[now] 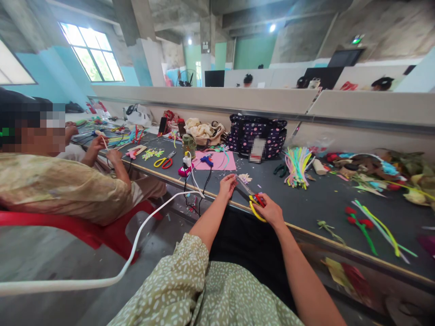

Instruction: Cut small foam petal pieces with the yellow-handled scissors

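My right hand [269, 211] is closed round the yellow and red handles of a pair of scissors [252, 198] at the near edge of the dark table [316, 199]. The blades point up and left toward my left hand [227, 184]. That hand is pinched at the blade tips on something small that I cannot make out. A small pale cut-out [244, 178] lies just beyond the blades. Both forearms reach out over my green dotted sleeve and dark lap.
A pink sheet [217, 161] with a blue glue gun [206, 159], a bundle of coloured pipe cleaners [297, 165], a dotted dark bag [256, 136] and red pipe-cleaner flowers [360, 223] lie on the table. A second pair of scissors [165, 161] lies left. A person sits on a red chair [84, 231] at left. A white cable [136, 235] hangs off the table edge.
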Action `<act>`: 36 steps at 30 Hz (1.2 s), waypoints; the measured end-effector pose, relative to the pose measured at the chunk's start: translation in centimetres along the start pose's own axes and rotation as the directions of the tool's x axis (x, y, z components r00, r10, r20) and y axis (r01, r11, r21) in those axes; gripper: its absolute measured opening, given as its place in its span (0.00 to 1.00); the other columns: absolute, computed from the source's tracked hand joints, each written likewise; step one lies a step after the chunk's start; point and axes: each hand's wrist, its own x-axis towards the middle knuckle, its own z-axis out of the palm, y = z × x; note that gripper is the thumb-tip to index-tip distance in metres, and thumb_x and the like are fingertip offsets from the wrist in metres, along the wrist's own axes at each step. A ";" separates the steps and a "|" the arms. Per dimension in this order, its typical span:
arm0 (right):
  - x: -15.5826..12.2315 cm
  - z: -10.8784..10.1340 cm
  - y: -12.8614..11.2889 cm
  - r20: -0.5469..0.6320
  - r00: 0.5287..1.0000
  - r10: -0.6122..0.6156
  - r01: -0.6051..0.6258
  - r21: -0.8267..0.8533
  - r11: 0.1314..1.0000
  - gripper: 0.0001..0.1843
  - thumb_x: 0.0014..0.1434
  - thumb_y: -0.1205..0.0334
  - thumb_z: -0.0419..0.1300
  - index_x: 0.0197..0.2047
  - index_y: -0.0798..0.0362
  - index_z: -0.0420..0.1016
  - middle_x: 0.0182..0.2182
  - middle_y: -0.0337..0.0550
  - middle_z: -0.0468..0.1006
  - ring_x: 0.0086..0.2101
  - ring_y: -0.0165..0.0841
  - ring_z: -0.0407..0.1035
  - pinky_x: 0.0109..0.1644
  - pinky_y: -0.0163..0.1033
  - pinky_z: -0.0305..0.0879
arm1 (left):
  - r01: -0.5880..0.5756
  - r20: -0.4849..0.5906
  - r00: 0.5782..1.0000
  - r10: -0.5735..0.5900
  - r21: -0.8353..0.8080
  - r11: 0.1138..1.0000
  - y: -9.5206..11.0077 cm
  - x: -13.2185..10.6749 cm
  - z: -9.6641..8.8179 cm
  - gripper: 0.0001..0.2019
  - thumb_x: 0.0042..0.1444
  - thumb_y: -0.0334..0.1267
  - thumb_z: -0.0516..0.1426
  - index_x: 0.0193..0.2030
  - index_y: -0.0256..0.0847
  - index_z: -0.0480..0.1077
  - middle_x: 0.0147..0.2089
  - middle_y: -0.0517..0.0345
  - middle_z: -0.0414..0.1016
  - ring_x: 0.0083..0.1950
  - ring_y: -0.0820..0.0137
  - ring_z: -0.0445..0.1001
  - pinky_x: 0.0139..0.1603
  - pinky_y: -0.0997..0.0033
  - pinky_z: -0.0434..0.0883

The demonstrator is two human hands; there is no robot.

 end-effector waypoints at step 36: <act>0.0 0.2 0.0 -0.010 1.000 0.005 -0.006 -0.095 0.995 0.24 0.50 0.40 0.55 0.47 0.42 0.67 0.37 0.37 0.78 0.37 0.37 0.72 0.34 0.37 0.60 | 0.057 0.014 0.998 -0.056 -0.087 0.995 1.0 -0.6 0.0 0.08 0.39 0.27 0.63 0.29 0.34 0.71 0.26 0.58 0.72 0.26 0.78 0.69 0.38 0.70 0.70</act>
